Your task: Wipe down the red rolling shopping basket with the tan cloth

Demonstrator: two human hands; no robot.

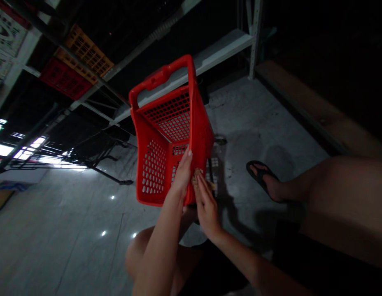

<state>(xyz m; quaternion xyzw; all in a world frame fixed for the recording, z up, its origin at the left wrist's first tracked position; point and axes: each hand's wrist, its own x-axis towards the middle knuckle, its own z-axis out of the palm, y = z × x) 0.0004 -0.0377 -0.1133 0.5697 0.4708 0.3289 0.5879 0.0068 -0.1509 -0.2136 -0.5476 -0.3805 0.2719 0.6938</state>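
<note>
A red plastic shopping basket (pixel 164 193) with a long handle and perforated walls stands in front of me, its inside bare. My left hand (pixel 182 174) grips the rim of its right wall. Against the outside of that same wall, my right hand (pixel 207 207) presses a crumpled brownish cloth (pixel 197 176), fingers stretched along it. Part of the cloth is hidden by those fingers. A dark caster wheel (pixel 220 140) shows beside the basket's far right side.
Metal shelving (pixel 222 47) runs behind the basket. Yellow (pixel 86 53) and red crates (pixel 64 78) lie at upper left, near a dark metal rack (pixel 107 176). My sandalled foot (pixel 265 181) rests on grey floor tiles (pixel 95 259). A wooden edge (pixel 317 111) borders the right.
</note>
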